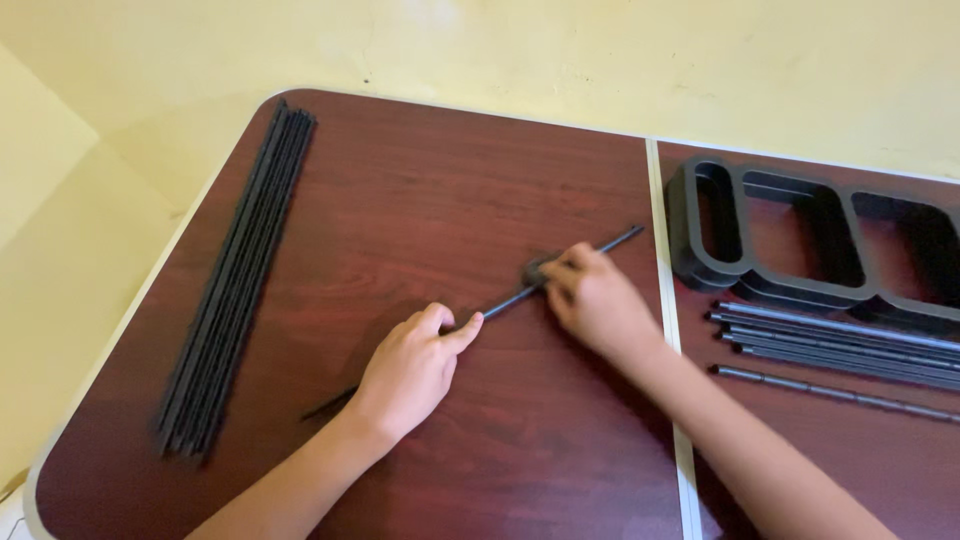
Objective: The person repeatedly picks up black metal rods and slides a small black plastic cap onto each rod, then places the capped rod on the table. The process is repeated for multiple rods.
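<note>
Both hands grip black rod — diagonal, near-left to far-right.

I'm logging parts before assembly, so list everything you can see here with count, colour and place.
Rod: one, black, table centre, under both hands.
Small connector: one, dark, on the rod at the right fingers.
Long rod bundle: count unclear, black, table's left edge.
Frames: stacked, count unclear, black, far right.
Short rods: several, dark grey, right, below the frames.
Table: one, reddish-brown, white trim.
Left hand: pressing the rod.
Right hand: at the connector.
</note>
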